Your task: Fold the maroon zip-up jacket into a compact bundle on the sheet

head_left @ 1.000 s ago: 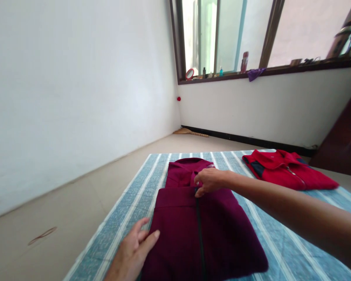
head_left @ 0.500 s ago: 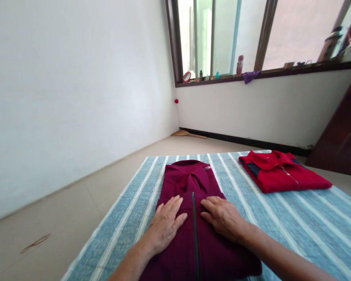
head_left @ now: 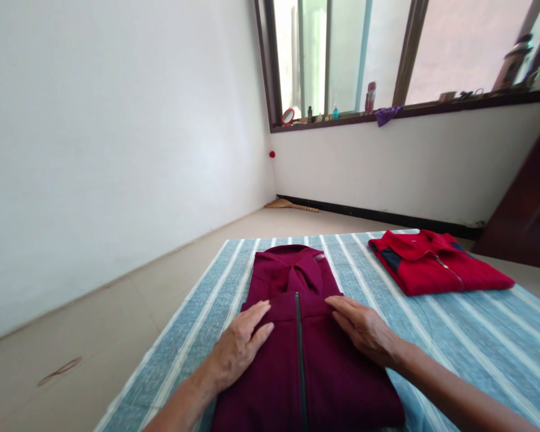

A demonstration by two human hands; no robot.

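Note:
A folded maroon zip jacket (head_left: 297,360) lies on a blue and white striped mat (head_left: 477,348), its collar pointing away from me. My left hand (head_left: 238,345) rests flat on the jacket's left side with fingers stretched out. Flat on the right side of the jacket lies my right hand (head_left: 364,327), fingers also extended. The dark zipper runs between the two hands. Neither hand holds anything.
A folded red jacket (head_left: 436,261) lies on the mat at the back right. Bare tiled floor (head_left: 117,312) runs along the white wall to the left. A windowsill (head_left: 387,111) with small bottles is at the back; dark wooden furniture (head_left: 526,210) stands at right.
My right hand let go of the zipper near the collar. Both hands came to lie flat by the zipper, then slid apart toward the jacket's sides.

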